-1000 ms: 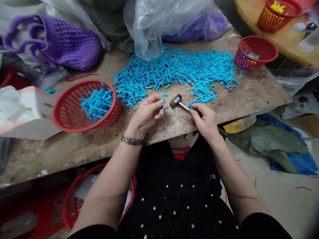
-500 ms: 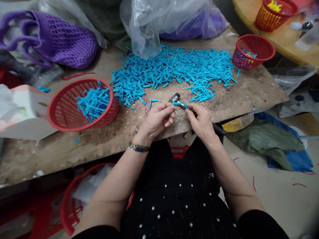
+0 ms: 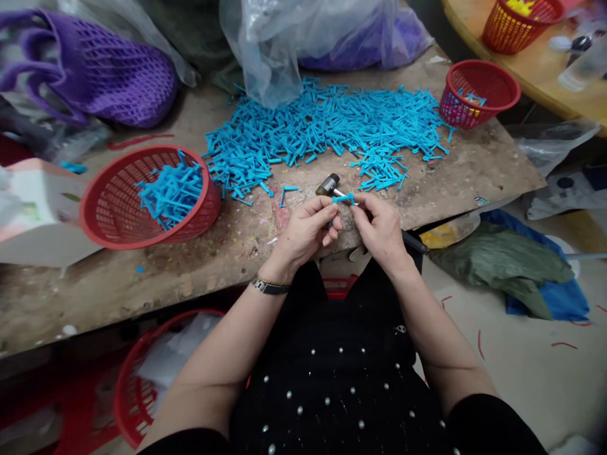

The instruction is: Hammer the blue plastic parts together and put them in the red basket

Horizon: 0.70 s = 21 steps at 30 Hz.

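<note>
Between the fingertips of both hands is a small blue plastic piece [image 3: 342, 198]. My left hand [image 3: 310, 230] pinches its left end, and a bit of blue also shows below that thumb. My right hand [image 3: 378, 224] has thumb and finger closed at the right end. A small hammer [image 3: 328, 184] with a dark head lies on the worktable [image 3: 237, 253] just beyond the fingers, its handle partly hidden by the hands. Further back spreads a big heap of similar blue pieces [image 3: 327, 123]. One loose blue piece [image 3: 283, 196] lies nearer my left hand.
At the left, a red basket [image 3: 208, 208] holds blue pieces, beside a white box [image 3: 52, 215]. A smaller red basket [image 3: 478, 95] stands at the back right. Plastic bags [image 3: 275, 50] and a purple net bag [image 3: 118, 76] lie along the back.
The two hands have come closer together, and the blue parts between them now meet. The whole view has shifted slightly; more of the hammer's head shows.
</note>
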Motion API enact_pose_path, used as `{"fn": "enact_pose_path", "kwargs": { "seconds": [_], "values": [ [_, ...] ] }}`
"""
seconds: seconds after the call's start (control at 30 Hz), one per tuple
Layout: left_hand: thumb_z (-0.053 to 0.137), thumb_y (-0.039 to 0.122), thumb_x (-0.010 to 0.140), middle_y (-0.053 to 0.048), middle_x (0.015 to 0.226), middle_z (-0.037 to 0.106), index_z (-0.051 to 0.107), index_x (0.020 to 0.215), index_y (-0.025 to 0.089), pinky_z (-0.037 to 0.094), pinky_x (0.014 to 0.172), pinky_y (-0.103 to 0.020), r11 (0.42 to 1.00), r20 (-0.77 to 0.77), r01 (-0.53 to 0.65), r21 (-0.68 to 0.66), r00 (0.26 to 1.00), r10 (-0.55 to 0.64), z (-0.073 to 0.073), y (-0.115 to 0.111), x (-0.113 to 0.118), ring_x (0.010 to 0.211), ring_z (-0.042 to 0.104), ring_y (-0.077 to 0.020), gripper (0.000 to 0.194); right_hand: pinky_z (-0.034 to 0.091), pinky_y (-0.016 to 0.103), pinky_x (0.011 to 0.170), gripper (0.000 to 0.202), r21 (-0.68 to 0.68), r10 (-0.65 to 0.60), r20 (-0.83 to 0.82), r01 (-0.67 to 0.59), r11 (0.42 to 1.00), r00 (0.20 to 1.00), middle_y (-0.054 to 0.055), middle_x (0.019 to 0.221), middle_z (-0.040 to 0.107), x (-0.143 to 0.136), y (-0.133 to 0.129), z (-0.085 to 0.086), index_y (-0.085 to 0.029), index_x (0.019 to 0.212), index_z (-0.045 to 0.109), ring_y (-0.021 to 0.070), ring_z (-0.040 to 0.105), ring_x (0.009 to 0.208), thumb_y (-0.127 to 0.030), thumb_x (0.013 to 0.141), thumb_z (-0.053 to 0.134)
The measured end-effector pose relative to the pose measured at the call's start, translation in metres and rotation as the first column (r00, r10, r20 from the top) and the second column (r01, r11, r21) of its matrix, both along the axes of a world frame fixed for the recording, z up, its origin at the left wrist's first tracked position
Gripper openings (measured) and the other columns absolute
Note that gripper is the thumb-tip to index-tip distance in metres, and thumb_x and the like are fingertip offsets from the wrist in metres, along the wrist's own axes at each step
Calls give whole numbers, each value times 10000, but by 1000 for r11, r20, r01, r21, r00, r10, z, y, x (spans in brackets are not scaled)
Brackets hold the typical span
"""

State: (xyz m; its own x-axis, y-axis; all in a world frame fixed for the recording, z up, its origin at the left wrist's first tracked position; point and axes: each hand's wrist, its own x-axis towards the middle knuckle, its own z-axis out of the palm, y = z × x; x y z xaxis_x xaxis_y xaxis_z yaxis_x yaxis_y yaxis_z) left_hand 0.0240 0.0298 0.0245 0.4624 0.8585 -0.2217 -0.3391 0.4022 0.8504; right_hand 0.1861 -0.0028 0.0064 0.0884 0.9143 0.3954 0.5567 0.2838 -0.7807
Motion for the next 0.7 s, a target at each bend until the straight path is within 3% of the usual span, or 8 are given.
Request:
{"fn": "enact_pose_path", "kwargs": {
  "seconds": [0.53, 0.7],
  "values": [
    [798, 311, 827, 22, 623, 671, 591, 822, 153, 367, 368, -124, 999, -11, -16, 33, 1000, 17, -5, -3, 4, 436, 559, -48, 260, 519, 335, 843, 184, 58, 13, 8, -14, 998, 1000, 42, 965, 739, -2, -2, -4, -225, 1028, 689, 197, 676, 918, -195, 944, 528],
    [802, 327, 826, 24, 602, 652, 588, 814, 152, 336, 357, -129, 1000, -35, 3, -24, 999, -4, -2, -4, 5, 420, 541, -47, 277, 523, 349, 844, 199, 53, 17, 16, -18, 998, 1000, 41, 978, 739, -2, -2, -7, -240, 1036, 682, 201, 673, 917, -207, 952, 505]
  ]
}}
